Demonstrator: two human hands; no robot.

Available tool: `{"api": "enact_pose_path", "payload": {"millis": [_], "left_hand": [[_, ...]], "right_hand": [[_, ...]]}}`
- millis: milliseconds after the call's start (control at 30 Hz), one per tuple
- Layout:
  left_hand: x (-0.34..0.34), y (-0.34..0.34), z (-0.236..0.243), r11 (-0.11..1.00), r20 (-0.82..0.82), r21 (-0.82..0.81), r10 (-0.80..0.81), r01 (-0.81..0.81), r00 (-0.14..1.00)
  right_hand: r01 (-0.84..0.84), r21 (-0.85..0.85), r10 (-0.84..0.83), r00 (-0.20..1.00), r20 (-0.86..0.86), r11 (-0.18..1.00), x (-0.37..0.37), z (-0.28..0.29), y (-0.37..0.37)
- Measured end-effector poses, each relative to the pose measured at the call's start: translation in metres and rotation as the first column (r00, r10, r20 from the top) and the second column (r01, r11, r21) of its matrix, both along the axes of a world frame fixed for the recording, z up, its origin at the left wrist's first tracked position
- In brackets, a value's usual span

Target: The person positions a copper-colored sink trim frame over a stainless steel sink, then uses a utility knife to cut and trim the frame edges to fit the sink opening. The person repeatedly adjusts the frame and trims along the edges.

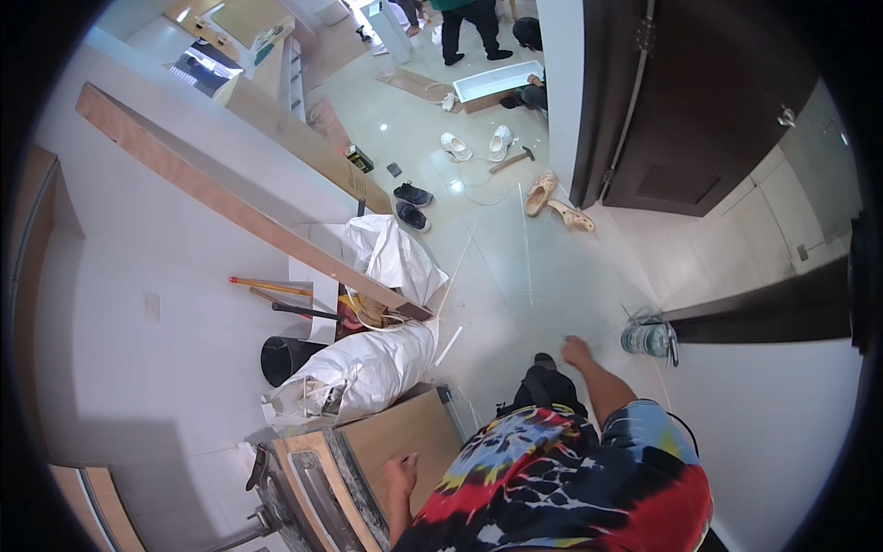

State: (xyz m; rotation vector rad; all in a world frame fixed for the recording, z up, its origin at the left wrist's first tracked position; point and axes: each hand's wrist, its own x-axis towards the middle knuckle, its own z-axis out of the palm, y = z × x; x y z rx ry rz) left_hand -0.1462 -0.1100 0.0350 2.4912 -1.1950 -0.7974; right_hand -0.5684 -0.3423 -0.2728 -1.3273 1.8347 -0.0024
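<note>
My left hand (402,474) is over light wooden cabinet panels (400,432), fingers curled; I cannot make out whether they hold anything small. My right hand (578,352) hangs low beside my dark-clad legs, fingers loosely curled, nothing visible in them. Nearest it on the right stands a grey-green round container (648,339) by a dark doorframe (754,313). Left of my legs, a large white sack (359,368) lies beside a black bucket (285,359) and long-handled tools (285,287).
A long wooden board (184,166) leans across the left wall. Ahead on the floor are dark shoes (412,198), tan clogs (543,193), white clogs (499,143) and a hammer (515,158). A dark door (699,101) is right. Co-workers' legs (460,37) and a white box (497,81) are farther back.
</note>
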Motion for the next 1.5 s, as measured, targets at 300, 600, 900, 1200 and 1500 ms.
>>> {"api": "enact_pose_path", "payload": {"millis": [300,600,900,1200,1500], "left_hand": [[0.014,-0.078,-0.129,0.889,-0.225,0.449,0.017,0.088,0.974],[0.121,-0.263,-0.211,0.649,-0.261,0.515,-0.503,0.560,0.824],[0.149,-0.610,-0.138,0.963,-0.108,0.120,-0.229,0.241,0.968],[0.107,-0.675,-0.210,0.901,-0.231,0.379,-0.129,0.212,0.964],[0.033,-0.758,-0.210,0.905,-0.398,0.272,-0.203,0.327,0.895]], "right_hand": [[0.591,0.021,-0.591,0.806,0.035,0.807,-0.124,0.028,-0.063],[0.717,0.048,-0.719,0.695,0.015,0.695,-0.022,0.024,-0.079],[0.676,0.308,-0.741,0.635,0.217,0.669,0.016,0.043,-0.190],[0.690,0.414,-0.793,0.589,0.156,0.594,-0.035,0.033,-0.481],[0.547,0.050,-0.530,0.778,0.336,0.835,-0.056,0.101,-0.750]]}}
